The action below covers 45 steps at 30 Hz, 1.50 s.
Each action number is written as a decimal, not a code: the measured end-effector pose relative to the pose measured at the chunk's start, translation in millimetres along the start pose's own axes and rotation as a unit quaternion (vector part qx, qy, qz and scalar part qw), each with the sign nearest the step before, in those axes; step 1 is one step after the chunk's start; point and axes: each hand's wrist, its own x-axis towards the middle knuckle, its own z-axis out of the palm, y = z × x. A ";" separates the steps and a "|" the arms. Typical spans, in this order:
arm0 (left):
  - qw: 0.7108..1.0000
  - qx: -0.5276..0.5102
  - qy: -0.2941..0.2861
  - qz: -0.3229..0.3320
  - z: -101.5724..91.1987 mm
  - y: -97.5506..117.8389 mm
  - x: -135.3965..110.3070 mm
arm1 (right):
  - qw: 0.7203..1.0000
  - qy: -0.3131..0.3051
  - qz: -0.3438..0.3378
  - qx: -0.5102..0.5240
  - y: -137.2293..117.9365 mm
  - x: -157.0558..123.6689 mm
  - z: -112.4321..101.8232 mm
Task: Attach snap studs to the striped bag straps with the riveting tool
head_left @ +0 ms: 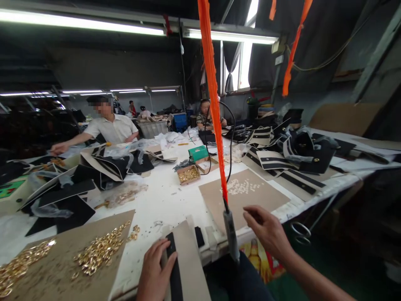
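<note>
My left hand (158, 267) grips the left side of a beige panel with a black strip (189, 263), its fingers and thumb over the strip. The panel lies at the table's front edge. My right hand (267, 230) is in the air at the edge, fingers curled towards the thumb; anything pinched there is too small to make out. Left of it hangs a slim grey-handled tool (231, 236) with a black cable, on an orange strap (211, 83); the hand is apart from it. Small pale pieces (241, 187) lie on a brown board (216, 202) beyond.
Gold metal rings (100, 251) are heaped on a cardboard sheet (100, 288) at left. A small box of gold parts (189, 174) stands mid-table by a green box (198, 153). Black and beige panels (282, 161) pile up right. A co-worker (111, 123) reaches across at left.
</note>
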 end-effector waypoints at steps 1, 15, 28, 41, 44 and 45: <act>1.000 0.001 0.002 -0.002 0.2 -1.0 0.0 | 0.999 -0.010 0.010 -0.052 15.0 19.2 -4.8; 0.999 0.011 -0.008 -0.030 2.0 -6.6 -5.8 | 0.955 -0.114 0.041 -0.269 117.3 151.4 46.4; 0.999 0.029 -0.016 -0.013 0.4 -4.3 -5.4 | 0.952 -0.123 -0.017 -0.280 126.2 158.8 46.8; 0.999 0.034 -0.013 -0.006 0.3 -1.4 -7.3 | 0.968 -0.134 0.035 -0.207 121.5 164.0 34.2; 0.999 0.034 -0.012 -0.007 -0.2 -0.5 -6.8 | 0.966 -0.146 0.038 -0.209 120.9 166.0 35.6; 0.999 0.034 -0.011 -0.008 -0.2 -0.1 -6.6 | 0.965 -0.151 0.038 -0.212 120.8 166.4 36.2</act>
